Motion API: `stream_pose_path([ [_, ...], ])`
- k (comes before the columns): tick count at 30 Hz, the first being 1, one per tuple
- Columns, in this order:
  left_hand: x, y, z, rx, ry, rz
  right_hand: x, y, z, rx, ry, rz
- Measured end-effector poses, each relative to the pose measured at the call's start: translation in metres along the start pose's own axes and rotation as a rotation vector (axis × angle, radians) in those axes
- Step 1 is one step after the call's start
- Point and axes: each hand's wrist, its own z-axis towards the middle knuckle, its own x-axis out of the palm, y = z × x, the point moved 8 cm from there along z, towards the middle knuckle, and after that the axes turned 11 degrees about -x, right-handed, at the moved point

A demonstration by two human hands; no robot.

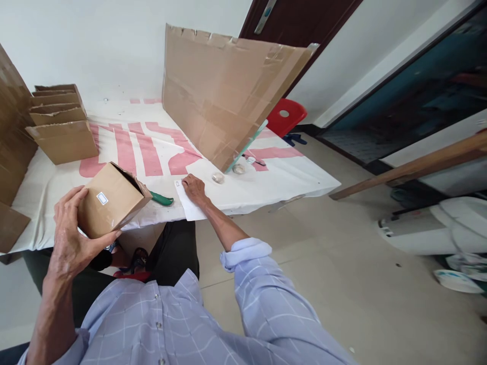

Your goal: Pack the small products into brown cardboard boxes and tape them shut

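My left hand [71,233] grips a small brown cardboard box [110,203], fingers over its far left edge and thumb along the near side. The box is tilted at the table's front edge; a small blue-bordered white label [102,198] sticks to its face, and its right end looks open. My right hand [194,188] is closed, fingertips pressed at the top of a white sheet of paper [192,209] that hangs over the edge. A small printed mark shows by the fingers; whether a label is between them is hidden. A green-handled tool [162,198] lies between box and sheet.
Several cardboard boxes [68,139] stand in a row at the back left. A large cardboard panel [228,91] rises behind the cloth-covered table [304,177]. Two rolls of clear tape [218,178] lie near my right hand. A red chair [285,116] stands beyond.
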Motion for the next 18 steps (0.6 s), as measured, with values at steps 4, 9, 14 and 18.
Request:
stream_pose_path([
  [4, 0.0006, -0.0024, 0.0004, 0.005, 0.001, 0.000, 0.0002, -0.0002, -0.0010, -0.006, -0.013, 0.008],
  [9, 0.0007, -0.0027, 0.0005, 0.002, -0.012, 0.004, 0.0009, -0.0014, 0.0023, -0.003, -0.021, 0.009],
  [14, 0.0002, 0.0004, -0.0009, -0.015, -0.005, 0.003, 0.0046, -0.0020, 0.0030, 0.008, -0.051, -0.010],
  [18, -0.0002, 0.0003, -0.0009, -0.008, -0.007, 0.003, 0.0079, -0.0049, 0.0016, 0.018, -0.075, -0.022],
])
